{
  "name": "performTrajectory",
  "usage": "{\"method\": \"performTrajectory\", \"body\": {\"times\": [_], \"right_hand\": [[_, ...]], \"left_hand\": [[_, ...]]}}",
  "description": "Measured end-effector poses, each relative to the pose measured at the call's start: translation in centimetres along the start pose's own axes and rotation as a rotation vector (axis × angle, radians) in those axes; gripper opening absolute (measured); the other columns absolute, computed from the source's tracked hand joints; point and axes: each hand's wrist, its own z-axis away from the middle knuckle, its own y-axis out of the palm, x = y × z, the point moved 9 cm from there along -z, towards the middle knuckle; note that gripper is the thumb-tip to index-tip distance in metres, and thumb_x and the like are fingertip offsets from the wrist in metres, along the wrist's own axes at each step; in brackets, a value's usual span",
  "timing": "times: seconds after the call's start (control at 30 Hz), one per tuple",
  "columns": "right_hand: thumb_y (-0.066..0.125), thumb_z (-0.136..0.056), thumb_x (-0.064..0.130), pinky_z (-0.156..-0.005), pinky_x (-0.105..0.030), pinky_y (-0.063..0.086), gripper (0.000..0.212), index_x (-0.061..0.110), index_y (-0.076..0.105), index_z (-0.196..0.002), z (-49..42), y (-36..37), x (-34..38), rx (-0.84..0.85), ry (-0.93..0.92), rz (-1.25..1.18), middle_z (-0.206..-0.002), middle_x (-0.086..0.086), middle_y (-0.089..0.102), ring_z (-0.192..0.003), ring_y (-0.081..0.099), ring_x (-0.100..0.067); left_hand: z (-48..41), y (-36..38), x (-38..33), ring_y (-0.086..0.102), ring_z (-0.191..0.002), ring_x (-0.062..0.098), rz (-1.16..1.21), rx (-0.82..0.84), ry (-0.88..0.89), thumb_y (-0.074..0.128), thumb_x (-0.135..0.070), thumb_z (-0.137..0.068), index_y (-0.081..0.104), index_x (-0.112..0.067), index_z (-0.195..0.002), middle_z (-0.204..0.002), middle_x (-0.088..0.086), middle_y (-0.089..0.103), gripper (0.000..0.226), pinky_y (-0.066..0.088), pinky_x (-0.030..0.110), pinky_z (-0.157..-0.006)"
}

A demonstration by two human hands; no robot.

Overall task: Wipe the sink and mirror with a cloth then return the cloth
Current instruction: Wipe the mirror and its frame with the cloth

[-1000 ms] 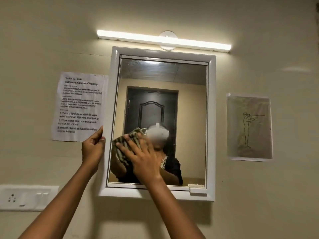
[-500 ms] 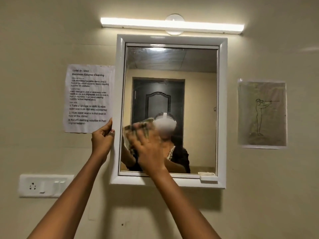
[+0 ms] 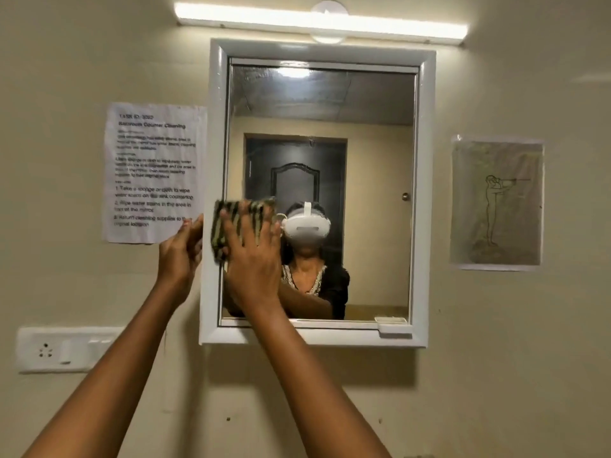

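A white-framed mirror (image 3: pixel 425 193) hangs on the beige wall. My right hand (image 3: pixel 253 259) presses a green and dark striped cloth (image 3: pixel 220 226) flat against the glass at the mirror's lower left, fingers spread over it. The cloth overlaps the left frame edge slightly. My left hand (image 3: pixel 180 251) rests against the outer left side of the frame, fingers curled along it. The glass reflects a person wearing a white headset and a dark door behind. The sink is out of view.
A printed instruction sheet (image 3: pixel 153 170) is taped left of the mirror, a drawing sheet (image 3: pixel 497 203) to its right. A tube light (image 3: pixel 320 23) glows above. A white switch and socket plate (image 3: pixel 62 350) sits low left. A small white latch (image 3: pixel 395 327) marks the frame's bottom right.
My right hand has slid the cloth left and slightly up across the glass toward the left frame edge. My left hand stays on the frame. The camera view has shifted.
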Motion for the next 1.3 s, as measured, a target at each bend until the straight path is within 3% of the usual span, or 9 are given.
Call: {"method": "performTrajectory", "body": {"times": [0.07,0.23,0.43,0.53,0.7,0.8,0.97,1.1,1.3], "right_hand": [[0.054,-0.084,0.023,-0.112,-0.054,0.027,0.07,0.029,0.023,-0.146,5.5,1.1,1.0,0.065,-0.128,0.06,-0.156,-0.004,0.023,-0.144,0.013,-0.035],[0.045,-0.08,0.011,-0.101,-0.051,0.045,0.055,0.029,0.052,-0.131,12.2,-1.4,-3.3,0.109,-0.189,0.142,-0.138,-0.001,0.053,-0.129,0.047,-0.031],[0.069,-0.071,-0.008,-0.116,-0.051,0.024,0.081,0.029,0.042,-0.138,14.3,-9.0,-17.8,0.117,0.295,0.213,-0.149,-0.002,0.033,-0.142,0.021,-0.036],[0.065,-0.074,-0.015,-0.101,-0.053,0.045,0.073,0.027,0.05,-0.132,14.9,-12.8,-22.8,0.075,0.482,0.192,-0.147,-0.003,0.038,-0.14,0.026,-0.037],[0.066,-0.076,-0.008,-0.077,-0.046,0.056,0.055,0.01,0.057,-0.127,16.8,-13.2,-22.6,0.057,0.489,0.191,-0.133,-0.021,0.055,-0.1,0.064,-0.044],[0.067,-0.081,0.005,-0.061,-0.037,0.053,0.025,-0.005,0.065,-0.104,20.1,-13.4,-23.1,-0.042,0.691,0.137,-0.085,-0.029,0.07,-0.067,0.067,-0.041],[0.072,-0.079,0.019,-0.06,-0.039,0.052,0.029,-0.007,0.059,-0.084,21.6,-11.7,-21.6,-0.12,0.842,0.032,-0.072,-0.029,0.066,-0.063,0.063,-0.04],[0.075,-0.077,0.022,-0.061,-0.044,0.054,0.039,-0.005,0.056,-0.097,21.6,-9.0,-19.0,-0.168,0.91,-0.085,-0.081,-0.031,0.067,-0.068,0.065,-0.043],[0.072,-0.079,0.019,-0.063,-0.032,0.053,0.036,0.006,0.054,-0.107,19.0,-1.9,-10.0,-0.129,0.77,-0.393,-0.092,-0.016,0.062,-0.075,0.063,-0.031]], "left_hand": [[-0.1,-0.2,-0.2,0.063,-0.094,0.012,-0.003,-0.064,0.006,0.045,-0.029,-0.095,0.056,-0.009,-0.125,-0.121,0.007,0.06,0.038,0.05,0.016,-0.072],[-0.2,-0.8,-0.4,0.055,-0.12,0.024,-0.209,-0.121,0.024,0.055,-0.013,-0.09,0.053,-0.006,-0.127,-0.133,0.013,0.057,0.038,0.044,0.041,-0.105],[0.6,-0.2,-1.6,0.053,-0.123,0.023,-0.501,-0.181,0.164,0.054,-0.009,-0.091,0.052,-0.004,-0.128,-0.133,0.015,0.056,0.038,0.041,0.038,-0.108],[1.2,0.0,-2.0,0.054,-0.122,0.023,-0.517,-0.276,0.173,0.054,-0.007,-0.091,0.054,-0.004,-0.126,-0.131,0.014,0.059,0.036,0.04,0.034,-0.107],[1.7,0.4,-2.3,0.054,-0.123,0.021,-0.509,-0.301,0.164,0.052,-0.006,-0.091,0.055,-0.005,-0.126,-0.131,0.012,0.059,0.035,0.039,0.027,-0.105],[1.8,0.4,-2.4,0.053,-0.124,0.021,-0.509,-0.289,0.144,0.051,-0.006,-0.092,0.054,-0.006,-0.127,-0.132,0.011,0.058,0.035,0.039,0.029,-0.106],[2.1,0.6,-2.5,0.052,-0.124,0.023,-0.519,-0.299,0.153,0.051,-0.006,-0.092,0.053,-0.005,-0.127,-0.133,0.012,0.058,0.035,0.039,0.028,-0.103],[2.2,0.6,-2.3,0.052,-0.125,0.024,-0.523,-0.307,0.156,0.05,-0.006,-0.092,0.053,-0.005,-0.128,-0.133,0.012,0.057,0.036,0.038,0.03,-0.105],[1.7,0.5,-2.5,0.054,-0.123,0.024,-0.562,-0.289,0.159,0.051,-0.006,-0.092,0.055,-0.004,-0.126,-0.131,0.013,0.059,0.034,0.04,0.029,-0.104]]}}
